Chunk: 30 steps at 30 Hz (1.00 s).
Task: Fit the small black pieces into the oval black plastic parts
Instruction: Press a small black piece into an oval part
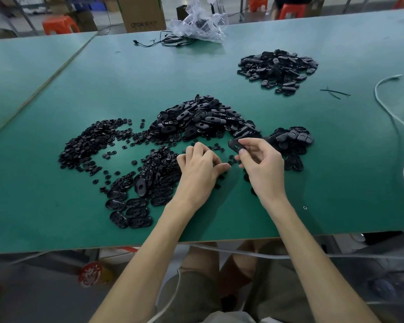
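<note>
Right hand (259, 164) is up off the green counter (56, 89), pinching one oval part (235, 146) between thumb and fingertips. The part's far end pokes out to the left, and it's just this side of the big heap of ovals (201, 117) in the middle. Left hand (198, 166) sits just to the left of it, knuckles up, fingers curled down toward the counter. Its fingertips are tucked under, so honestly I can't tell if it's got anything pinched or is just touching down. The two hands are close together but not touching.

The small pieces (89, 145) are mostly spread out on the left, with strays trailing toward the hands. They're too tiny and dark to make out any real shape. On the near left there's another batch of ovals (138, 199), a few lying flat side by side. Can't tell whether those have anything fitted.

A smaller pile (289, 141) sits right of the right hand, its near part hidden behind the fingers. One more pile (278, 68) is far right. Along the far edge there's a crumpled plastic bag (198, 22) with something dark inside, plus a black cable (163, 41). Behind them is a cardboard box (141, 12), cut off at the top. A white cord (401, 127) runs off the right side.
</note>
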{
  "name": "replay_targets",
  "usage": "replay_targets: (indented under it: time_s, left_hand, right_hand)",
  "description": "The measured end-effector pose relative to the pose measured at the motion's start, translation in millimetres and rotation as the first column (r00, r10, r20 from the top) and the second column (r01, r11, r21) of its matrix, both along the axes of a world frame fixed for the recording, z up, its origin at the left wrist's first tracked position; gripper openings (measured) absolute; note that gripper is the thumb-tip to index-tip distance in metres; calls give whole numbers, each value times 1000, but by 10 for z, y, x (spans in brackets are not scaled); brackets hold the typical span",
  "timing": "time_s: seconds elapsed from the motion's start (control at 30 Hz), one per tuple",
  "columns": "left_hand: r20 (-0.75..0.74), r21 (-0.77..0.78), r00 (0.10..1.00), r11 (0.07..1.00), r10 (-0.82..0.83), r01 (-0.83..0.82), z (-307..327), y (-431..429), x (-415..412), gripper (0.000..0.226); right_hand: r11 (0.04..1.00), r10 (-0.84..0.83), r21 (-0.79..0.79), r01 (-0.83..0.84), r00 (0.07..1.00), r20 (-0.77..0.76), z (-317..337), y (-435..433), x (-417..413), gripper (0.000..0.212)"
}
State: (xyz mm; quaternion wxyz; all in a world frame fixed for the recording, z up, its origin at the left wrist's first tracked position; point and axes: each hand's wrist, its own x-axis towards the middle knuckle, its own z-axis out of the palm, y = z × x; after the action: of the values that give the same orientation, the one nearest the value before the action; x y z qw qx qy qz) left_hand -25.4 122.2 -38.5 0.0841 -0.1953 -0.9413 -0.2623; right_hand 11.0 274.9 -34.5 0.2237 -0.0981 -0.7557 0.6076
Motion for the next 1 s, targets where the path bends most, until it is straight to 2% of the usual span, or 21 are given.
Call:
replay_targets:
  time_s: [0.1,0.23,0.3,0.43,0.53,0.77,0.9,1.0]
  left_hand:
    - [24,76,1000,997,14,-16,28,10,10,25]
    - [161,339,987,938,16,-71,50,-4,33,25]
    - [206,403,978,911,10,-94,55,-10,45,22]
    - [130,499,991,864,4,-69,84,-39,43,17]
    - [114,521,993,852,-16,-46,82,-45,33,9]
    - [68,520,996,854,-51,8,65,-57,32,20]
    - [96,568,994,823,-44,-18,48,-52,12,31]
    - [75,559,997,829,-27,-20,50,-59,2,26]
  right_hand:
    - [1000,4,11,-4,1000,5,-4,-5,2,19]
    - [998,28,47,-29,999,20,-4,-9,8,19]
    - [997,44,56,-45,999,26,1,-13,13,19]
    - [996,64,63,-66,998,28,6,-19,18,20]
    - [995,69,67,-70,997,30,4,-18,14,19]
    - [994,76,79,-79,996,38,3,-22,15,19]
    - [992,82,88,-85,996,37,7,-16,15,19]
    - [991,90,93,-93,995,39,6,-17,21,19]
